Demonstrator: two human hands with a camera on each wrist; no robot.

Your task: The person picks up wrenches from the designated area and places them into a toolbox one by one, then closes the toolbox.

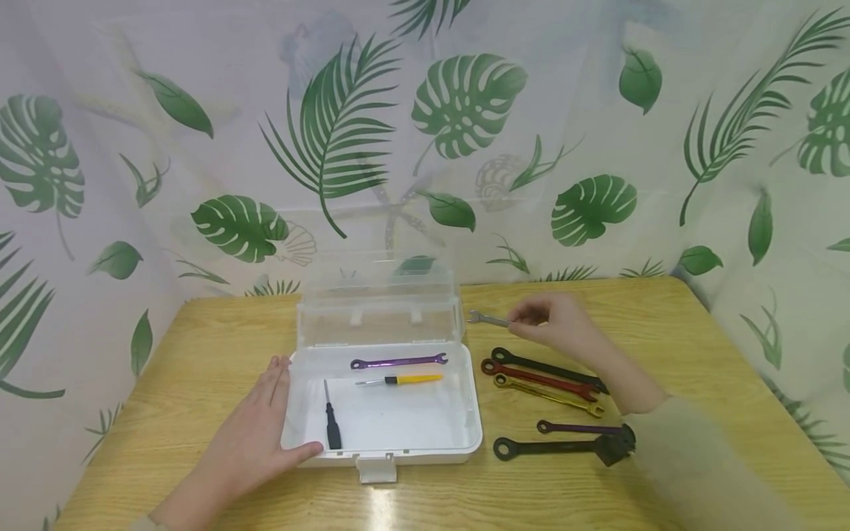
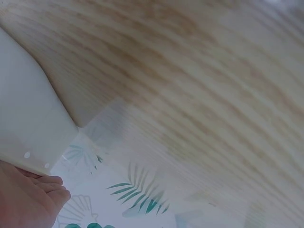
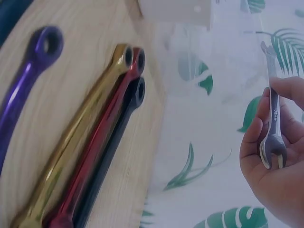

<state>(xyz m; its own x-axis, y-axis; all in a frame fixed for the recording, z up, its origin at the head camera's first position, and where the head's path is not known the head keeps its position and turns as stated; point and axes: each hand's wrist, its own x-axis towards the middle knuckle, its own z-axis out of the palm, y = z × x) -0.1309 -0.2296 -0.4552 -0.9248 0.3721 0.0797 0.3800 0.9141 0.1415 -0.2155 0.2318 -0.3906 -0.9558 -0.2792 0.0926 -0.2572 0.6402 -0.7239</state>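
My right hand (image 1: 554,321) pinches a silver open-end wrench (image 1: 488,318) just right of the raised clear lid; both forked ends show in the right wrist view, the wrench (image 3: 274,118) lying along the fingers. With fingers spread, my left hand (image 1: 259,428) rests against the left side of a white toolbox (image 1: 474,420), its thumb at the front rim. Inside the box lie a purple wrench (image 1: 398,362), a yellow-handled screwdriver (image 1: 418,379) and a black-handled screwdriver (image 1: 333,428).
On the table right of the box lie a black wrench (image 1: 544,365), a red wrench (image 1: 538,377) and a gold wrench (image 1: 547,397). Nearer the front are a small purple wrench (image 1: 578,428) and a black adjustable-looking tool (image 1: 551,448). The clear lid (image 1: 378,324) stands open behind.
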